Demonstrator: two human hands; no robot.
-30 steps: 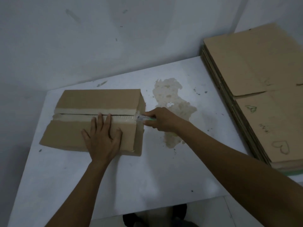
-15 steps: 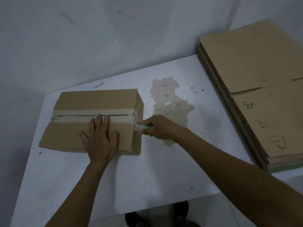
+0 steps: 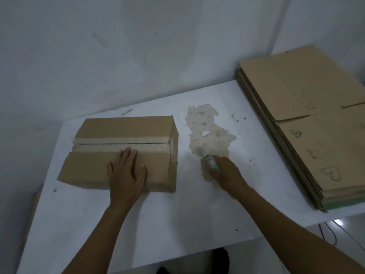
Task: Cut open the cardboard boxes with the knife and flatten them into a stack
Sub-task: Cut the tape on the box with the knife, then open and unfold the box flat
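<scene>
While the left hand [image 3: 127, 173] presses flat, fingers straight and close, on the slit box [image 3: 126, 127] at the table's [image 3: 177, 214] left, the right hand [image 3: 227, 173], over a stain [image 3: 207, 135] between box and stack [image 3: 296, 115], curls round what seems a green-handled knife [image 3: 212, 163].

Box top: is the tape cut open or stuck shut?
Cut open. A dark slit runs the length of the tape between the top flaps of the cardboard box; the flaps lie flat.
</scene>
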